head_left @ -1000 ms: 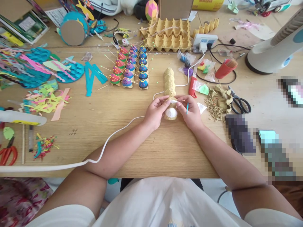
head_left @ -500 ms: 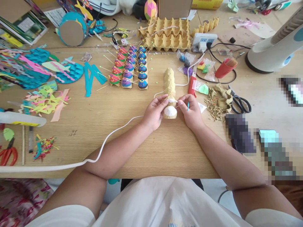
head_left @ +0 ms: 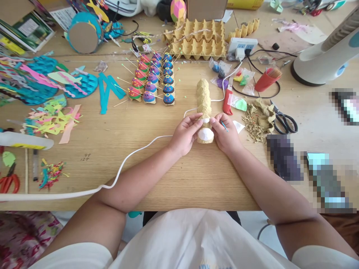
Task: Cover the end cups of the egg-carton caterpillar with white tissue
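Observation:
A strip of egg-carton cups (head_left: 203, 98) lies lengthwise on the table before me. Its nearest cup carries a smooth white cap (head_left: 205, 134) that looks like soft clay. My left hand (head_left: 183, 133) grips the strip from its left side, fingers curled round it and thumb on top. On the second cup, a small white clay piece (head_left: 206, 120) sits between both thumbs. The thumb of my right hand (head_left: 224, 132) presses at that piece's right end, its fingers closed. A thin blue stick (head_left: 224, 126) pokes out from the right fingers; its lower part is hidden.
Painted egg-cup caterpillars (head_left: 150, 86) with thin feelers stand beyond my left hand. Past my right hand lie a red-handled knife (head_left: 227, 101), carton scraps (head_left: 259, 116) and black scissors (head_left: 285, 122). A white cable (head_left: 123, 168) crosses my left forearm. Egg trays (head_left: 199, 48) sit behind.
The carton strip has shifted slightly right. My right thumb has come in against the white piece, whose end stretched out toward my right fingers before. The blue stick has tilted.

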A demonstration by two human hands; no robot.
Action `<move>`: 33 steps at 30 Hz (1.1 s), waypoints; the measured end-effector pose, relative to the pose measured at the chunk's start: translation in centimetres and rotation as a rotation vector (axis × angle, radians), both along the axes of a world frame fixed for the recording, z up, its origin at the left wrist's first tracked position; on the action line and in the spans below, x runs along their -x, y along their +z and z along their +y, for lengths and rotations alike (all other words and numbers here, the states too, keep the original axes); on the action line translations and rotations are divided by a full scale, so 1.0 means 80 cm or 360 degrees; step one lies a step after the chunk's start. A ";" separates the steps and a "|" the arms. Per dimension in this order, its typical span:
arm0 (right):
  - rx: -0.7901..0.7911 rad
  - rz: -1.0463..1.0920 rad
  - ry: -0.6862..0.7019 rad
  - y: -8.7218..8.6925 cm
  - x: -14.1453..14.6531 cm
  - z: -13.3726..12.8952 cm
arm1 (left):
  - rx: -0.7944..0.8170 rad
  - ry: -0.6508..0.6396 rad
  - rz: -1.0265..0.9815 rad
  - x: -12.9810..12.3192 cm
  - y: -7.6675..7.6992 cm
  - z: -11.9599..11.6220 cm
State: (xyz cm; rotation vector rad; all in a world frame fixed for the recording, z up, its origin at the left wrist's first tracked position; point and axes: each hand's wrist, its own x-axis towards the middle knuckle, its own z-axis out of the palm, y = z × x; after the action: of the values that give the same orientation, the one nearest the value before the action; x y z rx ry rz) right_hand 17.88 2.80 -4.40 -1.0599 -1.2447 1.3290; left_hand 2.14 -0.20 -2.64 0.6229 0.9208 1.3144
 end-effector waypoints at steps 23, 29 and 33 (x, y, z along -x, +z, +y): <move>0.0071 0.0278 0.0047 0.021 0.005 -0.012 | -0.0002 0.0063 -0.0244 -0.005 0.013 -0.006; 0.0098 0.0264 0.0046 0.019 0.007 -0.012 | 0.0011 0.0078 -0.0213 -0.008 0.013 -0.007; 0.0110 0.0320 0.0002 0.016 0.009 -0.013 | 0.0034 0.0055 -0.0227 -0.007 0.010 -0.007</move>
State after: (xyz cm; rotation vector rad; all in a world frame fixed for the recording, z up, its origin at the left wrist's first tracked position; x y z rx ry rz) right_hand 17.14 1.75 -3.09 -0.9474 -1.0570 1.4500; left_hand 2.71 -0.75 -1.83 0.4922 0.8308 1.3600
